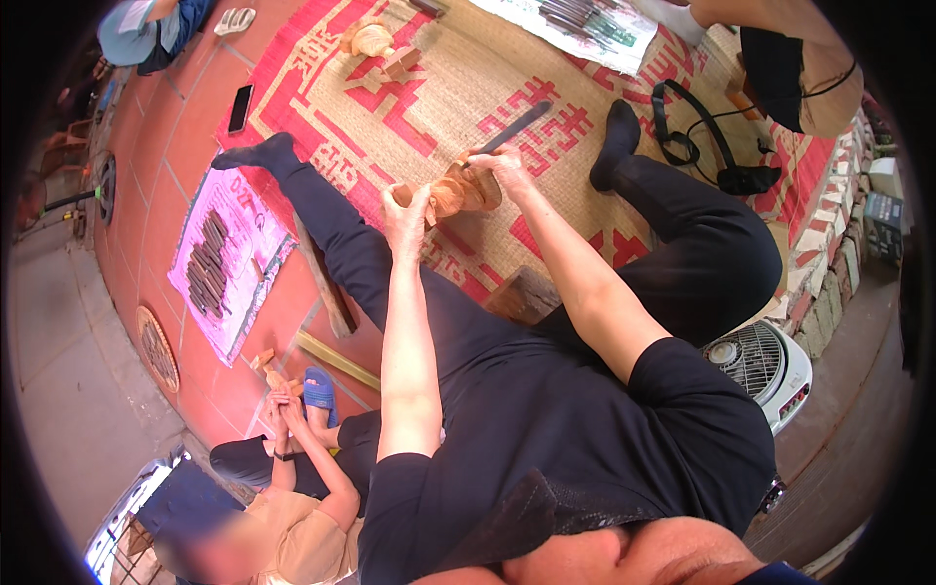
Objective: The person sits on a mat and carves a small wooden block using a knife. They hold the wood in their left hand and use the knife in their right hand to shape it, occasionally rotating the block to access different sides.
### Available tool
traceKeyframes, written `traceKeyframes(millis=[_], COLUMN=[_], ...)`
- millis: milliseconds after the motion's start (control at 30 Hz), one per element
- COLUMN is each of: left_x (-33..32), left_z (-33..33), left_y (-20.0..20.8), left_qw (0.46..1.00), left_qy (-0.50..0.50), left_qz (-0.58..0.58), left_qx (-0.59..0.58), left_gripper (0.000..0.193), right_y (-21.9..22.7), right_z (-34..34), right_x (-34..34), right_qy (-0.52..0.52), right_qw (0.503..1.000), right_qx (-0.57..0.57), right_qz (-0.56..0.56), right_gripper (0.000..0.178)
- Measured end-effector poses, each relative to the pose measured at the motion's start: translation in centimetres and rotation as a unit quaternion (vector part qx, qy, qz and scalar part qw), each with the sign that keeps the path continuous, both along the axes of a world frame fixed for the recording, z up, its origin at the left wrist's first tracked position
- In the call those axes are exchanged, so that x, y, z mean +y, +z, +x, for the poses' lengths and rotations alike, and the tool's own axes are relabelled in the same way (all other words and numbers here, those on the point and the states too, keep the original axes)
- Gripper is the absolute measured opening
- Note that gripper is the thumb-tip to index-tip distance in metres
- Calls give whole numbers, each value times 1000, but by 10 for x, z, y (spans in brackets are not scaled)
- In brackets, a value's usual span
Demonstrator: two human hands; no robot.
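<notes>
My left hand is closed round the left end of a pale carved wooden figure, held above the woven mat between my legs. At the figure's right end, my right hand grips a long, narrow dark tool. The tool slants away up and to the right; whether it is a file or a chisel I cannot tell. Its near end is hidden by my fingers and the wood. A wooden block sits on the mat close to my lap.
Another carved figure lies at the mat's far side. Left are a phone and a pink cloth with several dark tools. A co-worker holds a wooden piece at lower left. A fan stands right, near a black strap.
</notes>
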State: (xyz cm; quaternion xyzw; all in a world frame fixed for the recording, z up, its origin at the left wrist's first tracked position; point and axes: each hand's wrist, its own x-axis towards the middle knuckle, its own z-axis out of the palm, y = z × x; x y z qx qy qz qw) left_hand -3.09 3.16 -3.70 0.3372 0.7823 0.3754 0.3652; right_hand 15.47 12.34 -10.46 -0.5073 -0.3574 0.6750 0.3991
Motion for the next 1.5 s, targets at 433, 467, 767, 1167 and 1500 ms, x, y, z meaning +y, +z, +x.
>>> traceKeyframes(millis=[433,467,767,1167,1500], left_x=[2,2,3,4,4], left_z=[3,1,0,4,1], left_y=[2,-1,-4,7,-2], left_qw=[999,1000,1000,1000,999], left_qy=[-2,-1,3,3,1], left_qz=[-17,-13,-3,-1,5], left_qx=[27,21,-1,17,33], left_gripper=[73,73,72,72,68], right_y=[8,12,0,3,-6], right_z=[2,0,5,5,7], right_x=[-2,-3,1,-3,0], right_qy=[18,31,28,4,-34], right_qw=[999,997,1000,1000,999], right_qx=[-43,-61,-13,9,8], right_qz=[11,19,4,-5,-35], right_gripper=[18,17,20,13,15])
